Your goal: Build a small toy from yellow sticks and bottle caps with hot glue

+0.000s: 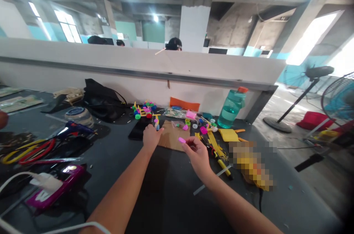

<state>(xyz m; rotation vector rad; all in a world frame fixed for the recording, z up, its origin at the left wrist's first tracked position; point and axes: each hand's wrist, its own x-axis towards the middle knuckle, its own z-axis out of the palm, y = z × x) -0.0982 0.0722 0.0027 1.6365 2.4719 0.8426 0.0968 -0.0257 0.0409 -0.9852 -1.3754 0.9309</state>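
Note:
My left hand [151, 137] is closed at the left edge of a brown cardboard sheet [171, 139]. Between its thumb and fingers shows a small yellow stick assembly [156, 121] with pink and blue bits; the fingertips are partly hidden. My right hand [198, 153] pinches a small bright pink plastic piece [181, 140] just above the cardboard's right side. Behind it on the sheet lie another pink piece [185, 128] and a clear packet [176, 124]. A black flat slab [136, 131], perhaps a phone, lies by my left hand.
Coloured caps and stick models [143, 109] stand at the back. A teal water bottle [231, 108], yellow-handled tools [225, 169] and a partly blurred yellow object [251, 167] lie right. A glue gun [73, 129] and purple power strip [58, 186] with cables are left.

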